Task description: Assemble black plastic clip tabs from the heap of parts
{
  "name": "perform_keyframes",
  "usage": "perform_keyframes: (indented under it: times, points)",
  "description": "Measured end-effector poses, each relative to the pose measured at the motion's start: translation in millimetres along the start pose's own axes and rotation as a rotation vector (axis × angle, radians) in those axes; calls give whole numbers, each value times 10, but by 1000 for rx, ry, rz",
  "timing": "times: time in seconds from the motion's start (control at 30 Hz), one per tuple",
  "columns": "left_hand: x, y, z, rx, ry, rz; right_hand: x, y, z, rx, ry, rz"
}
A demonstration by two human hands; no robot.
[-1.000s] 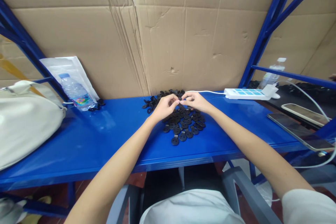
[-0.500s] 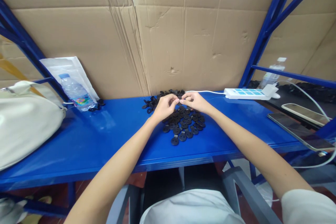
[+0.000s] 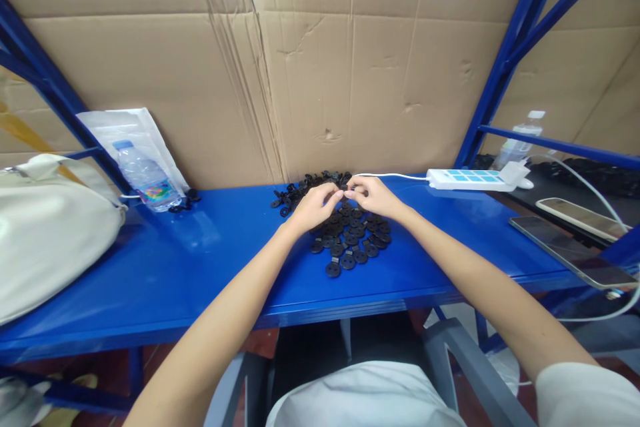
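My left hand (image 3: 317,205) and my right hand (image 3: 373,196) meet fingertip to fingertip above the blue table (image 3: 225,253). Both are closed in a pinch. Whatever small piece sits between the fingers is too small and too covered to make out. Below and in front of them lie several black round parts (image 3: 351,239) with short tabs and small holes, spread in a loose pile. Behind my left hand is a heap of smaller black pieces (image 3: 286,199), spiky in outline and partly hidden by the fingers.
A white power strip (image 3: 467,179) lies at the back right, with a phone (image 3: 570,250) near the right edge. On the left are a water bottle (image 3: 145,177), a white pouch (image 3: 150,123) and a pale bag (image 3: 55,233). Cardboard (image 3: 390,80) closes off the back.
Both hands stay together over the pile, with only a slight shift of the fingers. The black parts on the table look the same.
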State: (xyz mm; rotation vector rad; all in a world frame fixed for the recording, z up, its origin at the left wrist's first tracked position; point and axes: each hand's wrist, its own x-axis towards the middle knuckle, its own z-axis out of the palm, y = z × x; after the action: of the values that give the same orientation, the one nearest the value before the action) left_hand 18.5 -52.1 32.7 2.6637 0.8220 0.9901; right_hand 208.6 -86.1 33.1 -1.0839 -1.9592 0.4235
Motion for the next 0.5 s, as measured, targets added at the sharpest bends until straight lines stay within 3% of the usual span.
perform_keyframes:
  times: [0.23,0.37,0.5]
  points:
    - [10,-10,-20,11,23,19,-30,-29,5,112,-99,125]
    - [17,-1,-22,-6,38,18,-42,-41,-7,132,-180,121]
    - [14,6,-11,-14,34,10,-34,-35,-22,170,-158,105]
